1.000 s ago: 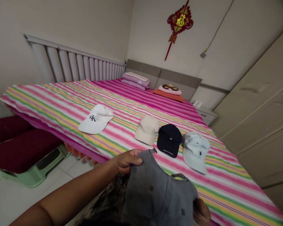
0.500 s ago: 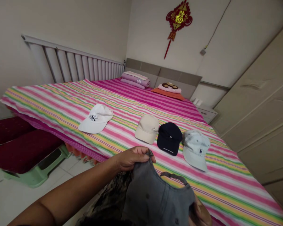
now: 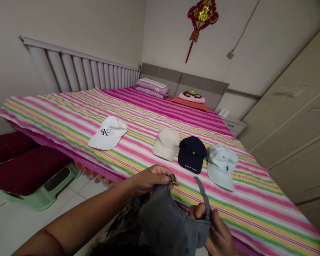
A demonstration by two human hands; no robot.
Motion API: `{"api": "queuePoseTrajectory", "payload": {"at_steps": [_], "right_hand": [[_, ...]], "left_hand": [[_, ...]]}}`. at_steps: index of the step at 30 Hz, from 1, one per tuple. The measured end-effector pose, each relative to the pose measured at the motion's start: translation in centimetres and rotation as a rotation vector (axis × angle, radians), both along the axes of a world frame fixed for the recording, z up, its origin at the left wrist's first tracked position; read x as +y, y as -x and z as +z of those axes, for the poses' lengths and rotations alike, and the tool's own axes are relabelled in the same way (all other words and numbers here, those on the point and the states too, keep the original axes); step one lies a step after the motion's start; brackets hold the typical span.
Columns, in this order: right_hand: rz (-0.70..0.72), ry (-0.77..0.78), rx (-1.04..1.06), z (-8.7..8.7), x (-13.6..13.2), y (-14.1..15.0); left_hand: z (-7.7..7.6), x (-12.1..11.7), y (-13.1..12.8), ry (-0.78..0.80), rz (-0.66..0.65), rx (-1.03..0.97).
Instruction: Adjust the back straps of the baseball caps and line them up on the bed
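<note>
A grey baseball cap [image 3: 173,224] is held low in front of me, its back opening facing up. My left hand [image 3: 156,179] pinches the metal buckle [image 3: 172,178] at one side of that opening. My right hand [image 3: 218,233] grips the other side, fingers around the base of the loose strap [image 3: 202,192], which sticks up free of the buckle. Beyond them on the bed lie a beige cap [image 3: 166,144], a navy cap [image 3: 192,154] and a pale blue cap [image 3: 222,165] in a row. Farther left is a white cap [image 3: 109,133] with black letters.
The bed has a striped sheet [image 3: 69,113]. Folded purple bedding [image 3: 152,89] and an orange and pink pile [image 3: 190,98] lie near the headboard. Red-topped stools [image 3: 24,170] with green legs stand at left, a nightstand [image 3: 232,126] and wardrobe [image 3: 290,142] at right.
My right hand has come up and inward to the strap, which now points upward instead of lying across the opening. The buckle in my left hand has turned toward view.
</note>
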State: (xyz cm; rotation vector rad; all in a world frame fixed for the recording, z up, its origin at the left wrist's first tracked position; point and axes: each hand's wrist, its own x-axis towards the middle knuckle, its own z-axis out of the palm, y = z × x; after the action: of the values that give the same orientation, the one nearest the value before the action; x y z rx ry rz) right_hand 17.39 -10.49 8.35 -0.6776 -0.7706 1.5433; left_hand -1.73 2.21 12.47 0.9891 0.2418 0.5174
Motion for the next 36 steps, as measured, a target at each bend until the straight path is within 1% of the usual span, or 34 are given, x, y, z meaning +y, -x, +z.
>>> {"api": "queuePoseTrajectory", "payload": {"at_steps": [3,7,14,16,21,25,32,36], "right_hand": [[-0.047,-0.043,0.035,0.6,0.6,0.8],[-0.124,-0.094,0.051,0.7,1.1,1.4],[-0.187,-0.112,0.035,1.4,1.3,1.8],[-0.195,-0.1,0.022,1.8,1.4,1.9],[-0.188,0.001,-0.045,2.7,1.8,2.2],[-0.2,0.02,-0.134,3.2,2.0,2.6],[-0.211,0.037,-0.23,3.5,2.3,3.2],[-0.194,0.072,-0.238,3.5,2.6,3.5]], "left_hand": [[-0.2,0.1,-0.1,0.003,0.01,-0.012],[-0.3,0.1,-0.5,0.035,0.02,-0.029],[0.0,0.1,-0.8,0.069,0.023,0.006],[0.0,0.1,-0.8,0.078,0.013,0.005],[0.0,-0.1,-0.9,0.089,-0.001,0.018],[0.1,-0.1,-1.1,0.084,0.005,0.007],[-0.4,-0.3,-1.1,0.106,-0.008,-0.008],[-0.5,-0.4,-1.3,0.122,-0.014,-0.044]]}}
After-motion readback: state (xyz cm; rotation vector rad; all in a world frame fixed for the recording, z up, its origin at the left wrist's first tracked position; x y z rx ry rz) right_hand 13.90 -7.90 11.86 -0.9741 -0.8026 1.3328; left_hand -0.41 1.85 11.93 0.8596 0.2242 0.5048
